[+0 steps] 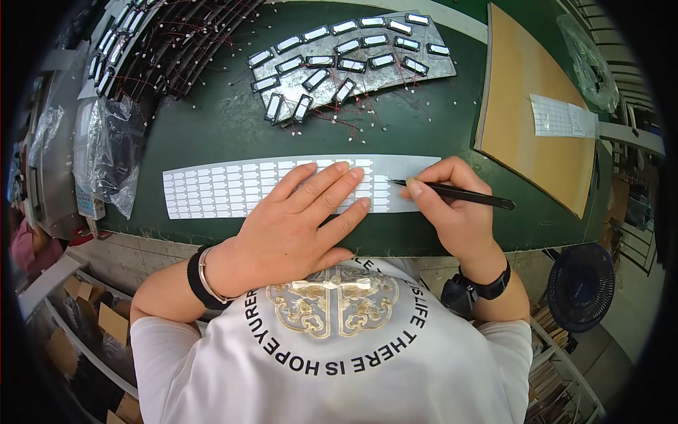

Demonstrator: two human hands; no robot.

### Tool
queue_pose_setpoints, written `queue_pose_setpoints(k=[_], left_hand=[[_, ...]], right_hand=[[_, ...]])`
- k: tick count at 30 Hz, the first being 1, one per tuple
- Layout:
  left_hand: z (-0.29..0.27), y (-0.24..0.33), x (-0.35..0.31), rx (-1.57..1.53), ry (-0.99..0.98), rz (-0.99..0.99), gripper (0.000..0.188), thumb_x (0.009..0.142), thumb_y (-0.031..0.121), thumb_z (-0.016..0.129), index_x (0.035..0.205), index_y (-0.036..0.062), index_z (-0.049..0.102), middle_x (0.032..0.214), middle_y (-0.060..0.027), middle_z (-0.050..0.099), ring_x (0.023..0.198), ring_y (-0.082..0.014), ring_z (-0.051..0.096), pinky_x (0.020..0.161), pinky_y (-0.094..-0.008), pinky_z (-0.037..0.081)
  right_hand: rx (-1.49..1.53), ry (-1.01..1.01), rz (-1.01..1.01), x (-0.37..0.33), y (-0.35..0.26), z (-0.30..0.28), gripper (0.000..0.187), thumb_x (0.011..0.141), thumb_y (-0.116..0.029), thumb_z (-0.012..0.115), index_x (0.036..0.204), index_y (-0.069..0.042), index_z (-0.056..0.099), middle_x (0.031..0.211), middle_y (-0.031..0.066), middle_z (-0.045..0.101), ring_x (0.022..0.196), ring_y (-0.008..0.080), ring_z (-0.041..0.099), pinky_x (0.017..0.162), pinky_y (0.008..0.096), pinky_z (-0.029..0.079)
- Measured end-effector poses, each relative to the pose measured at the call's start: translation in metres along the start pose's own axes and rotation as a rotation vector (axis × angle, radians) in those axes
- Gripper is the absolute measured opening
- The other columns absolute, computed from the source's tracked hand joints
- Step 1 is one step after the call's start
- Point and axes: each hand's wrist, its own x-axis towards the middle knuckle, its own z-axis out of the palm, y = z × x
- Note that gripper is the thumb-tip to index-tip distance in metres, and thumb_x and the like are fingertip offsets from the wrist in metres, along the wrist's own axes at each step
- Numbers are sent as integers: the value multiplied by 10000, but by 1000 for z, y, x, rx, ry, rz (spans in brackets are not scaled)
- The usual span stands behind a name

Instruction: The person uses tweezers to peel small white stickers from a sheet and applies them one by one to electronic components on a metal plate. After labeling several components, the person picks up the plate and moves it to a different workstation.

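A long sheet of small white labels (212, 191) lies along the near edge of the green table. My left hand (304, 212) rests flat on the sheet with its fingers spread, covering part of the label rows. Black tweezers (470, 194) are pinched in my right hand (455, 205), their tips touching a label near the sheet's right part. Right of those tips the backing (417, 168) is bare of labels. Whether the tips grip a label is too small to tell.
Beyond the sheet, a grey metal plate (304, 81) carries several small black modules with white tops and thin red wires. Brown cardboard (530, 120) with a paper sheet (561, 116) lies at right. Clear plastic bags (116, 148) and stacked dark strips (176, 49) sit left; a fan (580, 288) stands lower right.
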Motion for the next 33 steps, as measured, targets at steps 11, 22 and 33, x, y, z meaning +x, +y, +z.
queue_pose_setpoints(k=[11, 22, 33], left_hand=[[-11, 1, 3, -19, -4, 6, 557, 765, 422, 617, 1208, 95, 538, 1364, -161, 407, 1242, -307, 402, 1019, -455, 308], [-91, -33, 41, -58, 329, 35, 146, 710, 57, 666, 850, 42, 625, 784, -72, 607, 726, -260, 588, 662, -378, 467], [-88, -97, 146, -24, 342, -111, 116, 759, 118, 617, 850, 52, 649, 827, -106, 633, 789, -298, 606, 687, -398, 488]], right_hand=[[-39, -143, -633, -10, -12, -29, 81, 833, 5, 592, 863, -3, 517, 784, 109, 612, 711, 200, 607, 636, 265, 492], [419, 155, -292, 73, -44, -86, 67, 871, -75, 579, 880, -41, 522, 773, 105, 642, 636, 103, 551, 575, 202, 414], [433, 193, -273, 129, -46, -64, 84, 864, -106, 614, 883, -41, 564, 763, 75, 650, 627, 69, 517, 573, 190, 392]])
